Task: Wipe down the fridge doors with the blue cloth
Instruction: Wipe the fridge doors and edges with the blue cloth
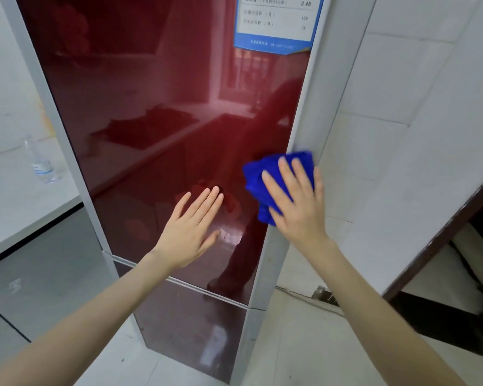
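While the fingers (286, 174) of the right hand (296, 201) lay spread and flat over the blue cloth (255, 176), they pressed it against the right edge of the upper fridge door (151, 107), where the glossy red panel met the pale grey frame (304, 112). The cloth was bunched under the palm, showing above and to the left of the hand. The left hand (191, 227) was flat on the same door just to the left of the cloth, its fingers (204, 199) straight and close together, thumb out to the side, holding nothing. Both bare forearms reached up from the bottom of the view. Below the hands a thin seam separated the upper door from the lower fridge door (190, 330), also dark red. A blue-bordered label (276, 23) was stuck near the upper door's top right corner. To the left, a clear plastic bottle (41, 162) stood on a white bench (25, 207). White wall tiles (402, 107) ran along the right side, and a pale tiled floor (304, 344) lay beneath.
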